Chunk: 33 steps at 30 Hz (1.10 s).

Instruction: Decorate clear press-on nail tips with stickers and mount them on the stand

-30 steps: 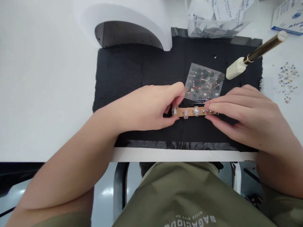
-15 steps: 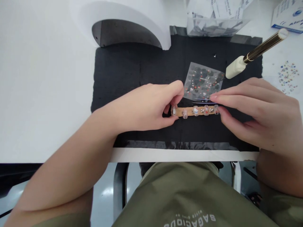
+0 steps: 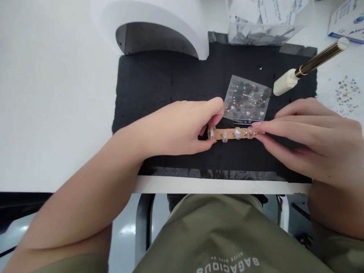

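A thin wooden stick (image 3: 218,134) lies crosswise over the dark mat, with several clear press-on nails (image 3: 237,133) set along it, decorated with small pictures and silvery beads. My left hand (image 3: 196,127) pinches the stick's left end between thumb and bent fingers, by the leftmost nail. At the other end, the thumb and forefinger of my right hand (image 3: 309,140) close around the rightmost nail, which they mostly hide. Just behind the stick are slim bluish tweezers (image 3: 242,123), partly covered by the right fingertips. Beyond them rests a clear sticker sheet (image 3: 248,99) with tiny designs.
A cream bottle with a gold-and-black cap (image 3: 286,82) lies right of the sheet. Behind the mat (image 3: 145,87) are a white arched device (image 3: 159,13), a clear bin (image 3: 264,35) of pad packets and a box (image 3: 347,22). Small colourful gems (image 3: 347,94) are scattered at right.
My right hand has moved slightly left, and its thumb and forefinger have closed over the rightmost nail. The left hand keeps its hold. The whole view has shifted a little.
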Motion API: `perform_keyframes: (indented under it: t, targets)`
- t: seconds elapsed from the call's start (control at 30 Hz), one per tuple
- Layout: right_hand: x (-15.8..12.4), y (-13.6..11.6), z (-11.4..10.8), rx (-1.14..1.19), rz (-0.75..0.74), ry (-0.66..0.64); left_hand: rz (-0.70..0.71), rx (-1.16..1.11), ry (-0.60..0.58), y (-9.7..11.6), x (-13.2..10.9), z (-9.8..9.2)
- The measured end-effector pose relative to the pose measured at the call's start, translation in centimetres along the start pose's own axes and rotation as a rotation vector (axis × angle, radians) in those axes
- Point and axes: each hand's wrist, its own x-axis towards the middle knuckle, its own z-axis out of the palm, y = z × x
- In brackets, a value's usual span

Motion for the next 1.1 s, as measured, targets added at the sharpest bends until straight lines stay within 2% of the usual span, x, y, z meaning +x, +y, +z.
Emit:
perform_keyframes:
  t: [0.1,0.3,0.47,0.63,0.8,1.1]
  targets:
    - [-0.1,-0.1,-0.3,0.011,-0.033,-0.022,-0.01,0.044,-0.004,0.1,0.1,0.0]
    - [0.2,-0.6,-0.4,0.013,-0.007,-0.101,-0.014,0.042,-0.008,0.3,0.1,0.0]
    - [0.1,-0.5,-0.3,-0.021,-0.03,-0.06,-0.026,0.06,-0.018,0.4,0.0,-0.1]
    - [0.2,-0.5,-0.3,-0.008,-0.008,-0.091,-0.038,0.038,-0.022,0.2,0.0,-0.1]
    - [0.6,-0.3,0.3,0.016,-0.072,-0.069,-0.026,0.012,-0.011,0.0,0.0,0.0]
    - [0.4,-0.6,0.8,-0.026,-0.079,-0.042,-0.01,0.05,-0.011,0.1,0.1,0.0]
